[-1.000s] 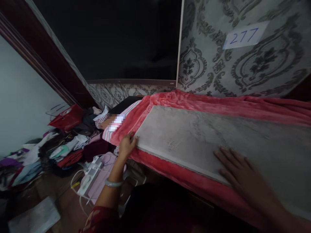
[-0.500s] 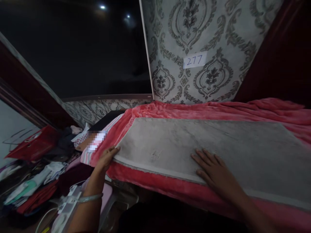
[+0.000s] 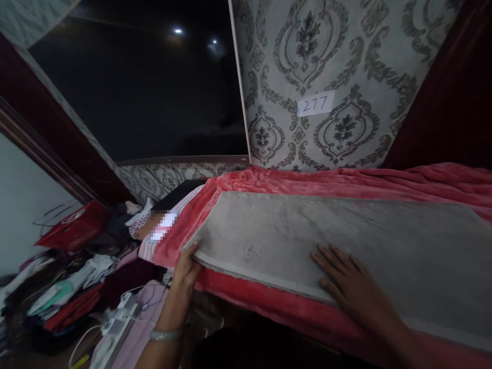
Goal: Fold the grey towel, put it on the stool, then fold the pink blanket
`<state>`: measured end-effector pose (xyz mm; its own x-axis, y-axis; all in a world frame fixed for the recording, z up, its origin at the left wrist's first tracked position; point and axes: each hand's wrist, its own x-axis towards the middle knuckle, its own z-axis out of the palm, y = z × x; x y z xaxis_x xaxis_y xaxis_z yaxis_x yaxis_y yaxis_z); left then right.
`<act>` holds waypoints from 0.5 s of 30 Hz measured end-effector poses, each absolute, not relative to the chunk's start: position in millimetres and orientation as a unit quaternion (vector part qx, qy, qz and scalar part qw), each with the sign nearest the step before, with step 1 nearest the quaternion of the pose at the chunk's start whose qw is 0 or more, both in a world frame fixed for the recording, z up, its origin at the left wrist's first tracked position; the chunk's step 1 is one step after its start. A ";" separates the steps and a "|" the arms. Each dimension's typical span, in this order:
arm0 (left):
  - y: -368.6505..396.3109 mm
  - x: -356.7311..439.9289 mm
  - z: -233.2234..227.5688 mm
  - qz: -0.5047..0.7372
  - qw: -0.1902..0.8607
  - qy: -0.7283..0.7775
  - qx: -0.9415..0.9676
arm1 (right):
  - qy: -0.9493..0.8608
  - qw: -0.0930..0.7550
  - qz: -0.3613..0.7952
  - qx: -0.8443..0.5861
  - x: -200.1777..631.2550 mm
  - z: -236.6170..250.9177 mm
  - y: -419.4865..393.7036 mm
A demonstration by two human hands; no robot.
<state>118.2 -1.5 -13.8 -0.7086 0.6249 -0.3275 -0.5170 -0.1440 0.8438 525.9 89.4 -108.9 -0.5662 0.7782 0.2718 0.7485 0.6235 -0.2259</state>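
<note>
A long grey plush mat (image 3: 284, 225) with a paler border lies across a red plush blanket (image 3: 265, 296). At the mat's near left corner, my left hand (image 3: 187, 266) has its thumb on top and the fingers curled beneath the edge, pinching it. That corner is slightly raised from the blanket. Flat on the mat's middle, close to its near edge, rests my right hand (image 3: 346, 279), palm down with fingers spread. The mat's right end runs toward the frame's edge, partly behind my right forearm.
Behind the blanket are a patterned wall and a large black screen (image 3: 172, 87). A paper label (image 3: 315, 103) reads 277. At lower left are a pile of clothes (image 3: 73, 292), a red bag (image 3: 73, 225) and a white power strip (image 3: 117, 328) with cords.
My left hand now has its fingers further under the mat's corner, and that edge is lifted a little. My right hand stays flat on the mat. The view has shifted slightly.
</note>
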 end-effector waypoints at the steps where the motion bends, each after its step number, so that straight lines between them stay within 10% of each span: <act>1: -1.4 116.8 -13.4 0.752 0.391 0.530 0.028 | -0.884 0.175 0.043 -0.431 525.7 -109.8 90.1; 15: 76.4 213.1 57.1 0.647 0.407 0.521 0.381 | -0.820 0.271 0.251 -0.436 527.7 -83.0 102.0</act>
